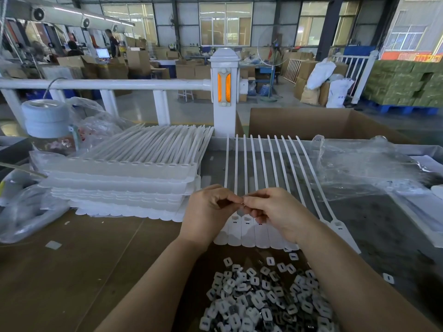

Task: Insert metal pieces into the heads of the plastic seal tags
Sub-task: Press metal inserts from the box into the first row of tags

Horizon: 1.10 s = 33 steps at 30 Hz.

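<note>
A strip of joined white plastic seal tags [242, 232] lies flat on the table, its long tails fanning away from me and its slotted heads nearest me. My left hand [207, 212] and my right hand [275, 212] meet just above the heads, fingertips together, both pinching one small metal piece [243, 201] between them. The hands hide several of the heads. A loose heap of small slotted metal pieces [263, 298] lies on the table below my wrists.
A tall stack of seal tag strips [124, 183] stands to the left. Clear plastic bags [354, 164] lie right, more bags and a tape roll [45, 116] far left. An open cardboard box [323, 123] and a white railing post [224, 92] stand behind the table.
</note>
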Each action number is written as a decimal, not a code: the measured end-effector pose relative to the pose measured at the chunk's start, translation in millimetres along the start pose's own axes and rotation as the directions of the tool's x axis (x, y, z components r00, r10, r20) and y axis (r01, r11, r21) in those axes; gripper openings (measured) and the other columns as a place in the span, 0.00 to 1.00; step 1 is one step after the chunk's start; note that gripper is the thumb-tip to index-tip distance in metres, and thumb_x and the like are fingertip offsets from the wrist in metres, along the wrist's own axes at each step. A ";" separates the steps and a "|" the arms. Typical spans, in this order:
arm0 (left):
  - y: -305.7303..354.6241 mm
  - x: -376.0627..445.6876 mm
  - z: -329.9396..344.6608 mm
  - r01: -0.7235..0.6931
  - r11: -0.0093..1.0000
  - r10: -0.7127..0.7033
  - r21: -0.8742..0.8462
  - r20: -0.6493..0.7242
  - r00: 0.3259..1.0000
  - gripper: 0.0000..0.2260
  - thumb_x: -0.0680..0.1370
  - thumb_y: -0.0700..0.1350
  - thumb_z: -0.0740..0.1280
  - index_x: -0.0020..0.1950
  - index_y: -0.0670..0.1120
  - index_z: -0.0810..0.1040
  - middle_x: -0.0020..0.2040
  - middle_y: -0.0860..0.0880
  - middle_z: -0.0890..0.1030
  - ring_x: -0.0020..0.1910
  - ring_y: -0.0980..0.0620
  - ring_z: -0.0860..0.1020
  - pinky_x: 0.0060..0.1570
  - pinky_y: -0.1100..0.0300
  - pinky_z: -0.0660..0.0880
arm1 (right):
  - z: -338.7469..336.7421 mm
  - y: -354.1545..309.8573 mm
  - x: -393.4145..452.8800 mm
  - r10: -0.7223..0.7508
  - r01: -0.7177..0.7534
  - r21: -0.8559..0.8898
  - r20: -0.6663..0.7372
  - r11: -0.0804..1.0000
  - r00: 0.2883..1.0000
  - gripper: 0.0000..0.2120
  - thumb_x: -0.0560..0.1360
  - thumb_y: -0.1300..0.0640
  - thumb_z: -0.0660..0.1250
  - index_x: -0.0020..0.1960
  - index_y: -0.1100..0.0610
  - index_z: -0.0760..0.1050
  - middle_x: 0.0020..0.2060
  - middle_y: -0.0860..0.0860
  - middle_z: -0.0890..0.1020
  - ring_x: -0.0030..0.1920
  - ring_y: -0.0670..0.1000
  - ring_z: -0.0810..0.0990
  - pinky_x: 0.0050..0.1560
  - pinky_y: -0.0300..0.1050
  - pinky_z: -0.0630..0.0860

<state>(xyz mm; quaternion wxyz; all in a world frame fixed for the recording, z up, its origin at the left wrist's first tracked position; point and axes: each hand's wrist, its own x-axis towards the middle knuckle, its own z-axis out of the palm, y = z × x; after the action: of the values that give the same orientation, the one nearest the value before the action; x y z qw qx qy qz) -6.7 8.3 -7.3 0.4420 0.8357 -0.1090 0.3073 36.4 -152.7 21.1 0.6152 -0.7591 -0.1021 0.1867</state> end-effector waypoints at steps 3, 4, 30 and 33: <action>-0.1 0.2 -1.0 0.048 0.998 -0.047 -0.028 0.036 0.998 0.07 0.70 0.37 0.77 0.42 0.48 0.86 0.40 0.53 0.84 0.38 0.55 0.82 0.40 0.60 0.80 | 2.5 0.8 0.6 -0.010 0.009 -0.044 -0.025 0.999 1.000 0.04 0.78 0.62 0.68 0.48 0.57 0.81 0.32 0.49 0.84 0.32 0.43 0.77 0.34 0.36 0.76; 0.5 0.4 -1.3 0.078 0.996 -0.076 -0.041 0.052 0.996 0.07 0.70 0.37 0.78 0.42 0.49 0.87 0.40 0.53 0.84 0.39 0.55 0.83 0.41 0.59 0.81 | 3.3 1.5 0.7 -0.020 0.017 -0.074 -0.037 0.997 0.999 0.04 0.78 0.62 0.68 0.48 0.57 0.81 0.30 0.48 0.83 0.31 0.42 0.77 0.34 0.35 0.76; -8.9 11.3 -7.3 0.609 0.761 -0.645 0.221 0.172 0.744 0.10 0.79 0.45 0.69 0.38 0.53 0.76 0.38 0.56 0.78 0.40 0.58 0.77 0.33 0.67 0.70 | 4.3 12.4 9.3 -0.107 0.088 -0.589 0.003 0.803 0.994 0.06 0.81 0.53 0.65 0.55 0.50 0.80 0.42 0.39 0.77 0.44 0.39 0.76 0.39 0.33 0.67; -11.5 11.5 -7.9 0.634 0.736 -0.674 0.236 0.164 0.721 0.10 0.78 0.44 0.70 0.36 0.52 0.77 0.39 0.52 0.80 0.41 0.55 0.78 0.33 0.65 0.73 | 3.6 12.7 9.5 -0.115 0.100 -0.596 0.013 0.797 0.993 0.07 0.81 0.53 0.65 0.56 0.51 0.80 0.43 0.41 0.78 0.45 0.40 0.77 0.40 0.34 0.69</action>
<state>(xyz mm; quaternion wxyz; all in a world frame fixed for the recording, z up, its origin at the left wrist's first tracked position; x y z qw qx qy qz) 4.2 22.4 -4.6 0.4355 0.8838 0.1672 0.0360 42.7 -148.6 6.7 0.3569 -0.9088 -0.1910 0.1012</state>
